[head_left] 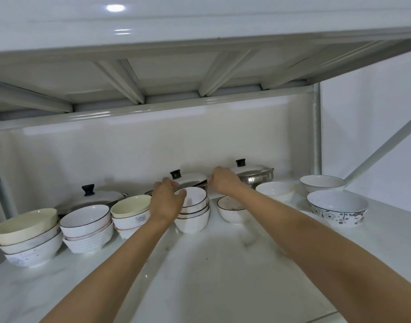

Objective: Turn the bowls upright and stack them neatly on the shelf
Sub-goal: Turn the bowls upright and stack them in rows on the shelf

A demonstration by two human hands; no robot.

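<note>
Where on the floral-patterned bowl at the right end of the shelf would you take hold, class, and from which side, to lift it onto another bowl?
Grip the floral bowl by its rim, probably from the near, open side of the shelf. It stands upright and alone, rim exposed all round. The wall flares out smoothly, giving little purchase, so a thumb inside and fingers outside seems surest. The upper shelf hangs overhead, so a frontal reach looks easier.

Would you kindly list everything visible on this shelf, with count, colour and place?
Bowl stacks: four, white and cream, left to centre; far-left stack, second, third, centre stack.
Single bowls: four, upright, right side; dark-rimmed bowl, plain white bowl, rear rimmed bowl, floral bowl.
Lidded pots: three, black knobs, along the back; left pot, middle pot, steel pot.
Shelf: one, white.
Left hand: on the centre stack's rim.
Right hand: behind the stack; grasp unclear.
</note>
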